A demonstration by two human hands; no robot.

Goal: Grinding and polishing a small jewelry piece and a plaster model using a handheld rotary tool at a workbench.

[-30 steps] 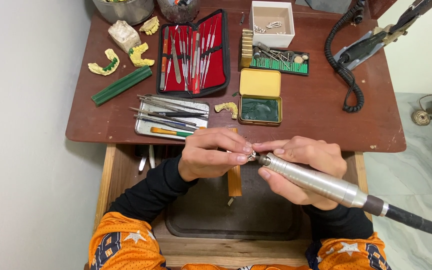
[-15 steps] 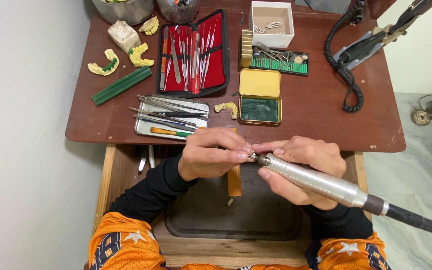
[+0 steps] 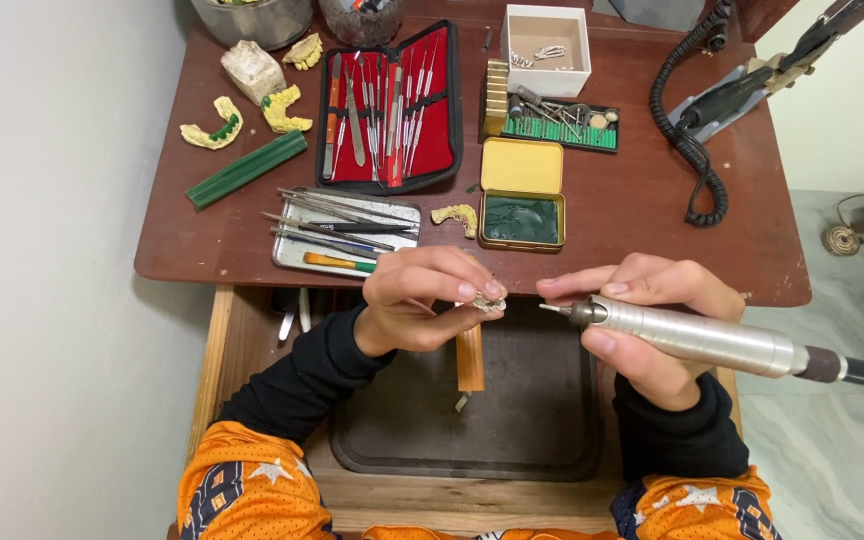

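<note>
Over open drawer, front of desk: L hand (image 3: 422,305) pinching small pale metal piece (image 3: 485,301) at fingertips, closed tight on it. R hand (image 3: 647,325) wrapped around silver rotary handpiece (image 3: 697,337), fingers clamped on barrel, bur tip (image 3: 550,308) pointing left.

Change vs 1 s and 0.5 s ago: hands then pressed together, tip at the piece. Now drawn apart, clear gap btwn tip and piece, no contact. Piece turned slightly upward under the head cam. Reads as pause in grinding, prob. an inspection of the worked surface; judgement only.

Wooden bench peg (image 3: 470,358) just below L fingers, dark tray (image 3: 532,420) underneath in drawer.

Desk unchanged: red instrument case (image 3: 392,110), steel tray w/ hand tools (image 3: 347,232), yellow tin (image 3: 522,192) lid open, green bur holder (image 3: 562,125), plaster dental casts (image 3: 214,128) far left.
</note>
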